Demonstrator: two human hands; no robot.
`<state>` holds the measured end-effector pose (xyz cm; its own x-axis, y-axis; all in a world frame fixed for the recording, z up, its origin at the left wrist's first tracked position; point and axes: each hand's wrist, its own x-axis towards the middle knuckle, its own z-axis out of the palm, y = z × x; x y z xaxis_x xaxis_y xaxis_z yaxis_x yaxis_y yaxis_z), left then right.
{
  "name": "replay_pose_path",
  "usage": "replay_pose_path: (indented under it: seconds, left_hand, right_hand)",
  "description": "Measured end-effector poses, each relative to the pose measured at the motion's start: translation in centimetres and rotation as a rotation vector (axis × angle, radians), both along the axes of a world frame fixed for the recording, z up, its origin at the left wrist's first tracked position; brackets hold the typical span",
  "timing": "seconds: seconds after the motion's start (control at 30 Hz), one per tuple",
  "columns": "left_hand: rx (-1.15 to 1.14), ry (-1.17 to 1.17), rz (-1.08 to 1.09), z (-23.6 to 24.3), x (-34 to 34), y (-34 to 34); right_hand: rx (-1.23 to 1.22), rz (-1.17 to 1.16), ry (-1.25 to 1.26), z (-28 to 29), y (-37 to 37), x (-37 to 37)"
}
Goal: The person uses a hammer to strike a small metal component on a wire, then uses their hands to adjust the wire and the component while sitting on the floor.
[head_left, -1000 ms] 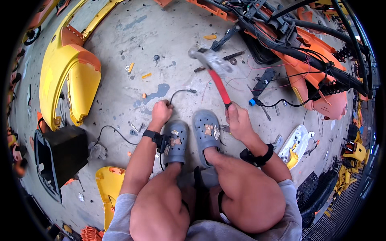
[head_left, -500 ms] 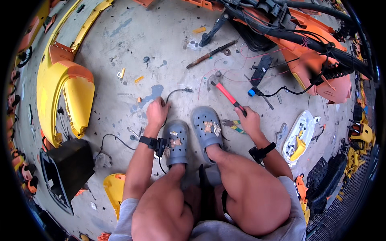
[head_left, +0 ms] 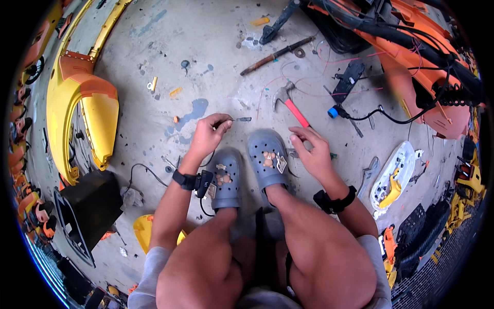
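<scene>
My left hand (head_left: 212,133) is closed on a thin black cable (head_left: 208,160), with fingers pinched close to its end. A dark grey plug-like tip (head_left: 243,119) sticks out to the right of those fingers, just above the floor. My right hand (head_left: 314,153) is open, its fingers stretched out and holding nothing. Beyond its fingertips lies a claw hammer (head_left: 296,110) with a red handle and metal head. Pliers (head_left: 292,153) lie partly hidden beneath the right hand, beside my grey clog.
A yellow body panel (head_left: 67,118) and a black box (head_left: 90,208) stand at left. An orange frame (head_left: 401,77) with cables fills the far right. A rusty rod (head_left: 275,55), a black pedal-like part (head_left: 350,80) and a white tray (head_left: 396,175) of small parts lie about.
My right hand has let go of the hammer, which now rests on the floor. The left hand has moved right and slid nearer the cable's tip.
</scene>
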<state>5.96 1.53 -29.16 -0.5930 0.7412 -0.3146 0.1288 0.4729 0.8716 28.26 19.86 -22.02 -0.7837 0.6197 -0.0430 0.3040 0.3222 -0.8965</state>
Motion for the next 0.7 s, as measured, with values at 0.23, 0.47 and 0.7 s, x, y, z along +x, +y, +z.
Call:
replay_pose_path:
  seconds: [0.23,0.47,0.7]
  left_hand:
    - [0.034,-0.258,-0.035,10.5,1.5,-2.3]
    - [0.032,-0.32,0.025,10.8,2.1,-3.1]
    - [0.079,-0.473,0.076,10.3,2.1,-3.5]
  right_hand:
    - [-0.047,0.242,0.194,4.9,-1.3,-3.5]
    - [-0.152,0.295,0.178,4.7,-2.1,-4.2]
    - [0.019,0.379,0.21,3.8,-2.5,-4.0]
